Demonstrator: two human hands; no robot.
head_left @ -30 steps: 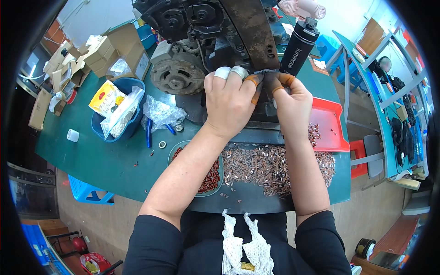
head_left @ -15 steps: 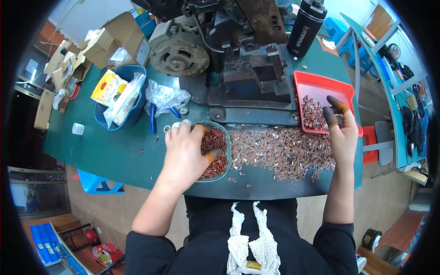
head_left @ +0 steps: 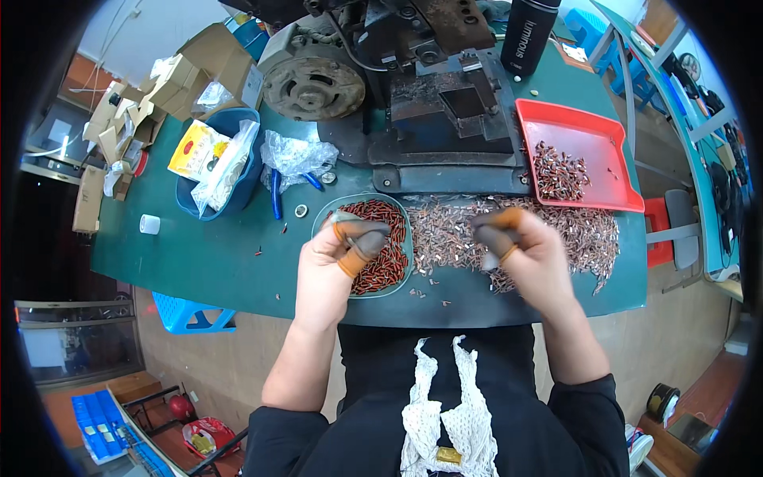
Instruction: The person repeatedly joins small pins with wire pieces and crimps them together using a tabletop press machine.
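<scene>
Green bench under my hands. Left hand [head_left: 338, 250], orange finger cots on, fingers curled and pinched over round dish [head_left: 322, 221] of reddish small parts [head_left: 381, 246]; whether a part sits in pinch, cannot tell. Right hand [head_left: 520, 250], also in cots, fingers bunched over loose heap of copper-coloured pieces [head_left: 445, 230] along bench front; grip contents blurred. Red tray [head_left: 596, 143] with more pieces right of dark press machine [head_left: 445, 103]. Step looks like picking up one part per hand. Next move likely needs both carried up to press, aligned carefully.
</scene>
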